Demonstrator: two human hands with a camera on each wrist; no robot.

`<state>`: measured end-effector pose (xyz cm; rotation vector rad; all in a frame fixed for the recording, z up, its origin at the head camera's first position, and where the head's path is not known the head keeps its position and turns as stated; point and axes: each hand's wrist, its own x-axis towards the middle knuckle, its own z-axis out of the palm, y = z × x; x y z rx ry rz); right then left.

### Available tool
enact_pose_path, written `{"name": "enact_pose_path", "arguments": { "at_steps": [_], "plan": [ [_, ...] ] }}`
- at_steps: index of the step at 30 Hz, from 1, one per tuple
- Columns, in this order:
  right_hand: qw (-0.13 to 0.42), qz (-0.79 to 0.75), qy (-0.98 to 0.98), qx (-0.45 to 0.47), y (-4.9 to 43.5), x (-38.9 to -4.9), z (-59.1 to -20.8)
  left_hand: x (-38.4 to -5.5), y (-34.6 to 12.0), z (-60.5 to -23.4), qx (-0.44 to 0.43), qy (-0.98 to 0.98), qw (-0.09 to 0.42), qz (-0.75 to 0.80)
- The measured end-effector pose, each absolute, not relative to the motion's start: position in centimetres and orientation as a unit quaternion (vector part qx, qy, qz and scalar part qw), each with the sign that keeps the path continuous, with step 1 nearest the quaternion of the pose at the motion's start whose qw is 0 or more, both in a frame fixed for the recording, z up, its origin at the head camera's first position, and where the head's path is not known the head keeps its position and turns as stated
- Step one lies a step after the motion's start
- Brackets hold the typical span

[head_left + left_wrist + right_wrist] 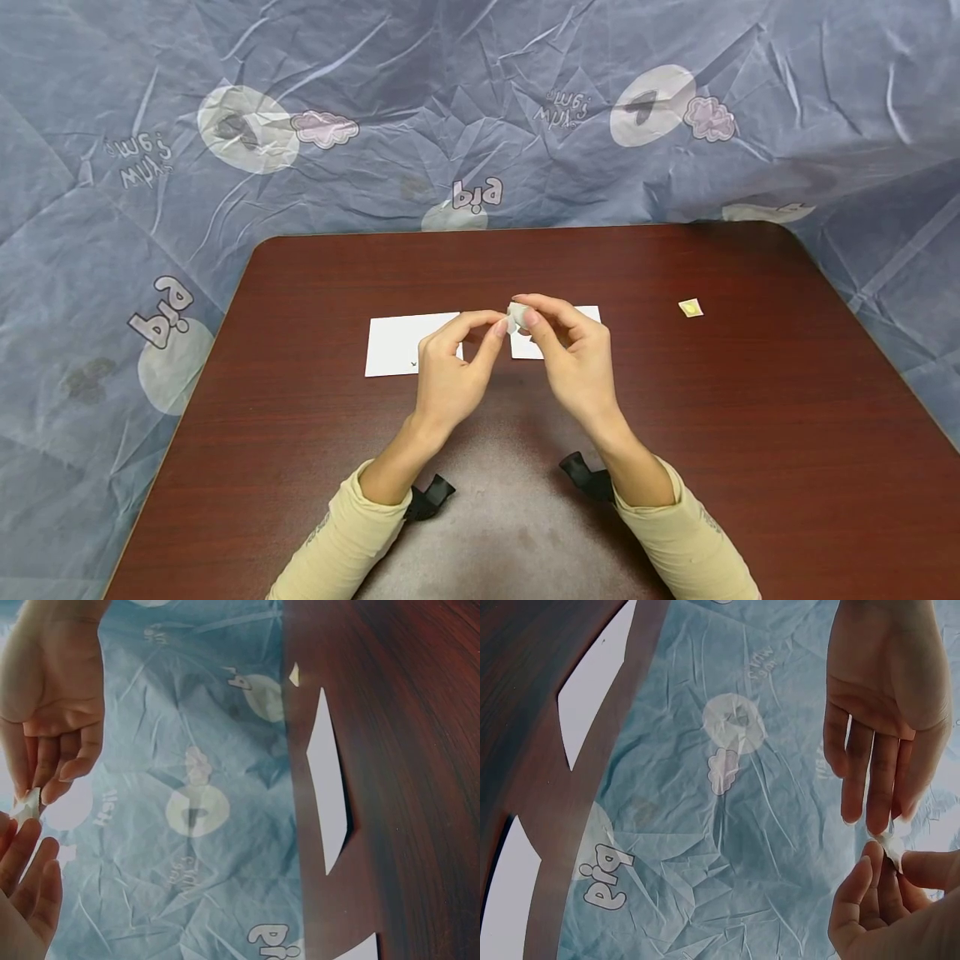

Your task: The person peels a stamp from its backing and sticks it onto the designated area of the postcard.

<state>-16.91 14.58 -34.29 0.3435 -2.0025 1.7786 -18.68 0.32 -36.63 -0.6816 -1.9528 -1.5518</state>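
Note:
A small whitish scrap (517, 317), thin and bent like paper or a sticker backing, is between my two hands over the table's middle. My left hand (453, 367) pinches its left edge between thumb and index finger. On the other side, my right hand (581, 362) grips it with thumb and fingers. The left wrist view shows the scrap (30, 804) at the far left, partly covered by fingertips. In the right wrist view, fingers also hide part of the scrap (892, 844). Below the hands lie a left white card (393, 343) and a partly hidden right white card (528, 348).
A small pale square with a yellowish round centre (691, 308) lies on the right of the brown table (787, 400). Behind the table hangs a wrinkled blue-grey printed cloth (420, 75). Black straps (431, 498) show at both wrists.

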Motion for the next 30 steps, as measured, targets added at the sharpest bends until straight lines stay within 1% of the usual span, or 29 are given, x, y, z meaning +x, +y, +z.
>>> {"name": "enact_pose_path", "arguments": {
  "at_steps": [5,11,21,30],
  "plan": [
    [0.205,0.652,-0.720,0.119,14.78,-16.97,-34.17,-18.52,0.27,-36.53,-0.250,-0.728,0.264,-0.581],
    [0.177,0.666,-0.718,0.099,15.12,-17.03,-33.90,-18.48,0.29,-36.51,-0.245,-0.727,0.245,-0.593],
    [0.150,0.690,-0.702,0.090,15.37,-17.09,-33.70,-18.38,0.27,-36.33,-0.245,-0.723,0.238,-0.601],
    [0.146,0.694,-0.700,0.079,15.55,-17.13,-33.69,-18.41,0.19,-36.29,-0.245,-0.720,0.235,-0.605]
  ]
}}
